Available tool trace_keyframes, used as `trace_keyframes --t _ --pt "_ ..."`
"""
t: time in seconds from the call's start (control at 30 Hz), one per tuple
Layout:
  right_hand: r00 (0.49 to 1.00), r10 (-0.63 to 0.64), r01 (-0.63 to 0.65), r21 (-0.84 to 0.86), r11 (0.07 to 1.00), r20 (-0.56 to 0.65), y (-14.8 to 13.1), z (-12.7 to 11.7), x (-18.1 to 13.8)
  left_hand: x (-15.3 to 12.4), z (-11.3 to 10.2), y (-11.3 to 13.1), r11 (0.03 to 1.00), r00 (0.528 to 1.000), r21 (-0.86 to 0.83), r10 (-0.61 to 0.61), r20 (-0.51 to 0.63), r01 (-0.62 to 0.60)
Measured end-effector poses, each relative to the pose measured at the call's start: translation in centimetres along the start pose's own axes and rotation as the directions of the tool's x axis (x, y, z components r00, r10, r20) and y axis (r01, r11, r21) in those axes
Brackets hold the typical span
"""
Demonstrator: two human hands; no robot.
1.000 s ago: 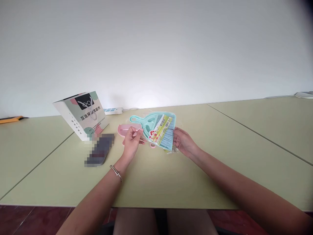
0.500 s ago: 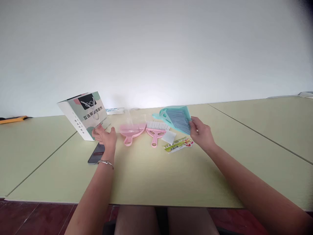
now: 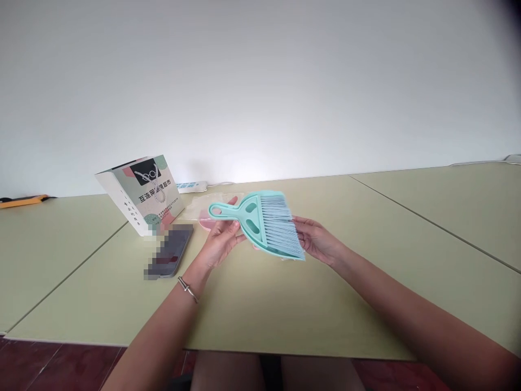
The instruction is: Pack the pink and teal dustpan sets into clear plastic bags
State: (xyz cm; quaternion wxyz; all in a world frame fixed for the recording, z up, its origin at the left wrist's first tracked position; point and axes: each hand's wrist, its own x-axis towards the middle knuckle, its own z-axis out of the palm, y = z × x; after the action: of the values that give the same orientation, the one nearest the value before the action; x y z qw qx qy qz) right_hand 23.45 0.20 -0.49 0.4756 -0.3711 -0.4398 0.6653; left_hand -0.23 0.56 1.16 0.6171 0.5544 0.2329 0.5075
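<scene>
Held up above the table is a mint-green hand brush (image 3: pixel 280 225) with pale blue-grey bristles, nested in a matching mint-green dustpan (image 3: pixel 273 193). My left hand (image 3: pixel 222 239) grips the set near its looped handle end, thumb on top. At the bristle end, my right hand (image 3: pixel 315 239) holds the right edge, its fingertips partly hidden behind. Underneath and behind, a pink dustpan (image 3: pixel 206 223) shows only in part, next to clear plastic wrapping (image 3: pixel 195 209). The held set covers most of what lies below it.
A paper gift bag (image 3: pixel 150 190) with a rope handle stands at the left, a phone (image 3: pixel 175 250) lying before it. A white power strip (image 3: pixel 193 187) rests by the wall. At the far left edge lies an orange and black object (image 3: pixel 24 201).
My right hand has brought the mint-green set left and nearer, turned to show the brush face. My left hand has moved right from beside the bag and taken hold of the handle end.
</scene>
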Motion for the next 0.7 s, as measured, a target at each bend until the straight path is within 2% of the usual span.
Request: trace_keyframes --t 0.07,0.1,0.13,0.17,0.2,0.23,0.27,0.3,0.33,0.4,0.47,0.53,0.63,0.7 --pt "1.0 0.011 -0.011 -0.099 0.995 0.002 0.3 0.4 -0.1 -0.2 -0.1 0.4 0.999 0.998 -0.018 0.028 -0.054 -0.029" --pt "0.997 -0.062 0.052 -0.17 0.984 -0.053 0.3 0.6 -0.3 -0.2 -0.1 0.4 0.999 0.996 -0.013 0.045 -0.075 -0.046" --pt "0.971 -0.202 0.162 -0.268 0.95 -0.13 0.2 0.8 -0.4 -0.3 0.0 0.4 0.998 0.995 -0.002 0.056 -0.087 -0.056" --pt "0.903 -0.387 0.292 -0.396 0.87 -0.185 0.1 1.1 -0.7 -0.3 0.1 0.4 0.998 0.994 0.014 0.059 -0.088 -0.058" --pt "0.802 -0.572 0.408 -0.539 0.737 -0.175 0.0 1.4 -1.0 -0.3 0.4 0.3 0.998 0.995 0.032 0.06 -0.078 -0.058" --pt "0.704 -0.705 0.486 -0.668 0.564 -0.084 -0.1 1.8 -1.3 -0.4 0.6 0.1 0.997 0.996 0.052 0.063 -0.056 -0.06" --pt "0.642 -0.764 0.529 -0.756 0.386 0.06 -0.2 2.2 -1.6 -0.4 0.9 0.0 0.994 0.997 0.077 0.075 -0.023 -0.073" --pt "0.622 -0.755 0.553 -0.8 0.234 0.209 -0.2 2.6 -1.9 -0.5 1.2 0.0 0.989 0.995 0.107 0.098 0.019 -0.099" --pt "0.627 -0.706 0.568 -0.813 0.125 0.33 -0.2 2.9 -2.2 -0.5 1.5 -0.1 0.98 0.989 0.141 0.134 0.063 -0.141" --pt "0.648 -0.612 0.581 -0.814 0.013 0.453 -0.2 3.2 -2.4 -0.6 2.0 -0.1 0.939 0.964 0.231 0.225 0.141 -0.253" --pt "0.631 -0.605 0.586 -0.81 -0.039 0.485 -0.1 3.1 -2.2 -0.6 2.4 -0.1 0.865 0.931 0.347 0.314 0.188 -0.362" --pt "0.565 -0.655 0.589 -0.802 -0.105 0.501 -0.1 2.7 -2.0 -0.6 2.7 -0.3 0.762 0.889 0.458 0.405 0.215 -0.458" --pt "0.414 -0.747 0.566 -0.79 -0.237 0.52 -0.4 2.2 -1.5 -0.6 3.3 -0.9 0.595 0.799 0.56 0.554 0.235 -0.577" --pt "0.321 -0.77 0.563 -0.765 -0.313 0.551 -0.8 2.1 -1.4 -0.6 3.5 -1.3 0.507 0.75 0.608 0.617 0.239 -0.611"
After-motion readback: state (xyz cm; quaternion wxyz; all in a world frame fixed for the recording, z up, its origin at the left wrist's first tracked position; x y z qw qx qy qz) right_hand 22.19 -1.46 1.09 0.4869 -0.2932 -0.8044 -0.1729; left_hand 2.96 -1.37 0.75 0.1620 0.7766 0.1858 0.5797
